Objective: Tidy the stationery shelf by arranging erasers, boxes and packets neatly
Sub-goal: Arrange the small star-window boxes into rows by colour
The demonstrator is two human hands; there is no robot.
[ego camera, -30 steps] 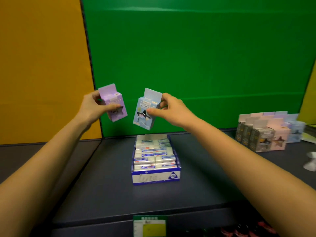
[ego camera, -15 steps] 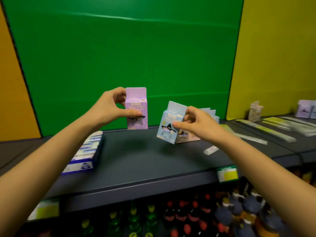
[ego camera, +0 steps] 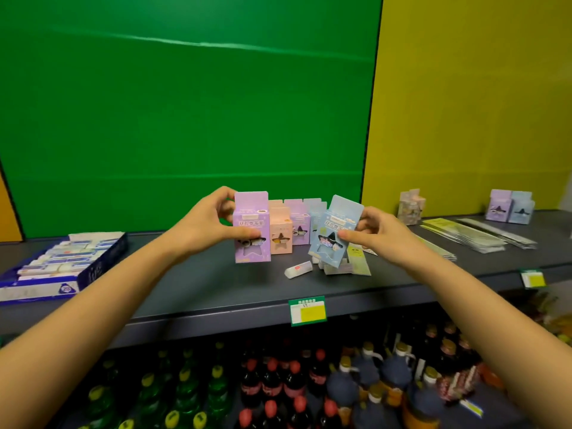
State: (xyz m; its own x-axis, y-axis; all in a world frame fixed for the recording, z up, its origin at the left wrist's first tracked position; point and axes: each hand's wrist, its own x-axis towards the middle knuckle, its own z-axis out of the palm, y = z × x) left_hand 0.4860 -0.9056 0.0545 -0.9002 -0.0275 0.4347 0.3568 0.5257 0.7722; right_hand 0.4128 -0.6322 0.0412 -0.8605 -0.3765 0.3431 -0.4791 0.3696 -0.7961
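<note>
Both hands have swung right along the shelf [ego camera: 216,289] since the earlier frame, and the eraser tray [ego camera: 102,267] that sat straight ahead is now well off to the left of the left hand. Left hand [ego camera: 204,224] grips one purple box [ego camera: 251,227], thumb across the front, fingers behind; box upright, bottom edge at or just above the shelf, can't tell if touching. Right hand [ego camera: 376,232] pinches one blue box [ego camera: 334,232] tilted to the right, thumb on the front, fingers on the far side; held above the shelf.

Between and behind the two hands: a standing group of boxes against the green back panel [ego camera: 185,119], one pink box [ego camera: 281,235] in front, at least one purple [ego camera: 299,227] and one pale blue behind; exact count is hidden by the held boxes. Below the right hand: one loose white eraser [ego camera: 298,269] lying on the shelf, plus a few small packets [ego camera: 356,264], count unclear.

Right of the right hand: flat long packets [ego camera: 464,236] in several rows, one small box [ego camera: 410,207] near the yellow panel [ego camera: 464,103], and farther right a pair, one purple [ego camera: 498,209] and one blue [ego camera: 523,210], side by side. Two price tags [ego camera: 307,311] on the shelf edge. Bottles [ego camera: 278,382] below, blurred.
</note>
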